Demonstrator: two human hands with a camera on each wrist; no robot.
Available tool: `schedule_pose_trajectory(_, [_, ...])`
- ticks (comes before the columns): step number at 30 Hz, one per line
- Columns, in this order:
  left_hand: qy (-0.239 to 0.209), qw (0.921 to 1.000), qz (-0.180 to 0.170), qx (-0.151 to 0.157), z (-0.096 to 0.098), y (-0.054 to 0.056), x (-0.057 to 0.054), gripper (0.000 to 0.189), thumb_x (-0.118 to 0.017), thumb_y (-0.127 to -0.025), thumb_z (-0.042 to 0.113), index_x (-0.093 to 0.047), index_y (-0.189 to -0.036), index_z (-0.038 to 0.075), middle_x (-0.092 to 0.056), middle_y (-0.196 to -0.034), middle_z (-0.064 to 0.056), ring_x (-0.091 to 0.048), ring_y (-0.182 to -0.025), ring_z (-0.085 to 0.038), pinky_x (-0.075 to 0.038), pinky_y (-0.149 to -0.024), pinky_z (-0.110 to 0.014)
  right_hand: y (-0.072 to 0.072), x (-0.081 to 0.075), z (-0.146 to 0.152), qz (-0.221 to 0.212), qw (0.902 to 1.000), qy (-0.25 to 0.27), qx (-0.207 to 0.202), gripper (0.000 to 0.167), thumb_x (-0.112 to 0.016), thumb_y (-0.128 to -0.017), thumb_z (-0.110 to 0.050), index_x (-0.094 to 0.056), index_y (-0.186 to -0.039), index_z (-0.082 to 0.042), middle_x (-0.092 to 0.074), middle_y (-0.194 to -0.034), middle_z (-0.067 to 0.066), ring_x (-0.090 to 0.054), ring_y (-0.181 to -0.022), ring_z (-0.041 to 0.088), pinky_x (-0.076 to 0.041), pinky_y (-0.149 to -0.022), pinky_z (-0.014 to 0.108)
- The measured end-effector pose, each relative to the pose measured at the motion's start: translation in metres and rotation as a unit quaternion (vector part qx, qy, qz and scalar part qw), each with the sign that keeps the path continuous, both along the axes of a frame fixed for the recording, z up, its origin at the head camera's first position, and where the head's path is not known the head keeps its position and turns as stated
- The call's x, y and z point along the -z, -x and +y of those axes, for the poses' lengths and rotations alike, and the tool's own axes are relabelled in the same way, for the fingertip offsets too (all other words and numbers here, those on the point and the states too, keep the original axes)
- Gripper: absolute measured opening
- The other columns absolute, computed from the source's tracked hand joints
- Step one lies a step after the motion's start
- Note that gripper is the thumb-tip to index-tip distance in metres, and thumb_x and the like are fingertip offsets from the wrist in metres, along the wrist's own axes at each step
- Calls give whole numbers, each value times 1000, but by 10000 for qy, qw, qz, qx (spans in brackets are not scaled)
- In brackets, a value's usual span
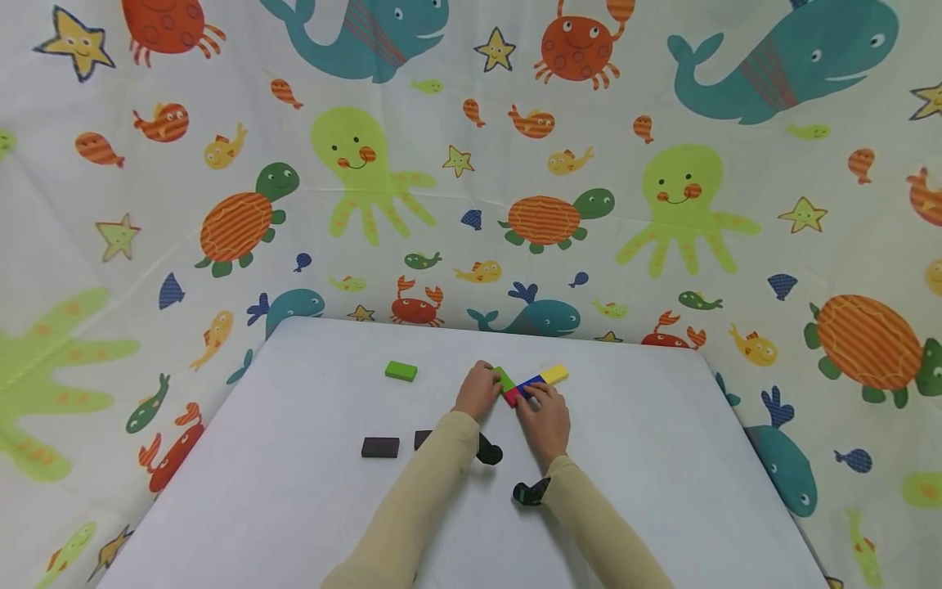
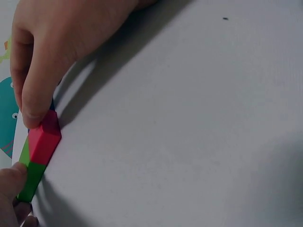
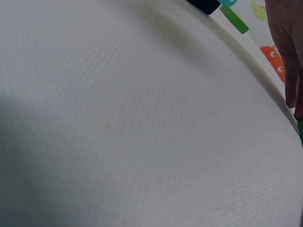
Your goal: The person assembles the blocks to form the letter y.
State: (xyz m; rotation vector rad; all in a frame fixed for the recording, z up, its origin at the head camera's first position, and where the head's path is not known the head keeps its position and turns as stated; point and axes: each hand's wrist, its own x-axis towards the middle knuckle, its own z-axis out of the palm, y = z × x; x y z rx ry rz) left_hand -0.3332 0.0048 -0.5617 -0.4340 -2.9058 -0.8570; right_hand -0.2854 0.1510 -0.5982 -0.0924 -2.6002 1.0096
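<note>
**Left hand (image 1: 478, 390) and right hand (image 1: 547, 419) close together**

Your left fingers pinch a bright green rectangular block (image 1: 504, 377); it meets a red rectangular block (image 1: 511, 398) end to end on the smooth white surface (image 1: 662, 458); your right fingers seem clamped on the dark blue rectangular block (image 1: 525, 388), though they partly hide it; a yellow rectangular block (image 1: 555, 374) lies just beyond, at the blue one's far end; a second green rectangular block (image 1: 401, 371) lies apart to the left; nearer you sits a black rectangular block (image 1: 380, 447).
</note>
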Motion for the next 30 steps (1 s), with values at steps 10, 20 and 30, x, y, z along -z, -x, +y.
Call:
schedule_pose_trajectory(10, [-385,9992,32,-95,-2,-1,0,24,-70,-88,8,-71,-108,-5,-59,-111,-18,-59,-103,-29,-47,-94,-41,0,-1,-2,119,9998,-119,61,33,-71,-90,-32,-73,-113,-8,-63,-123,6,-56,-113,28,-44,-96,45])
schedule_pose_trajectory(20, [324,9899,1129,-799,-44,9,1,29,-69,-91,15,-67,-116,1,-61,-114,-17,-58,-106,-31,-48,-93,-43,-2,0,-1,160,9999,15,-33,33,-72,-89,-31,-73,-114,-8,-63,-122,6,-55,-114,28,-43,-98,46])
schedule_pose_trajectory(30, [860,9439,1232,-2940,-109,5,-2,38,-70,-88,14,-60,-121,-2,-52,-127,-26,-43,-125,-43,-31,-106,-57,-1,6,0,208,9998,38,-22,34,-72,-89,-32,-73,-114,-9,-63,-122,5,-55,-114,27,-44,-98,46])
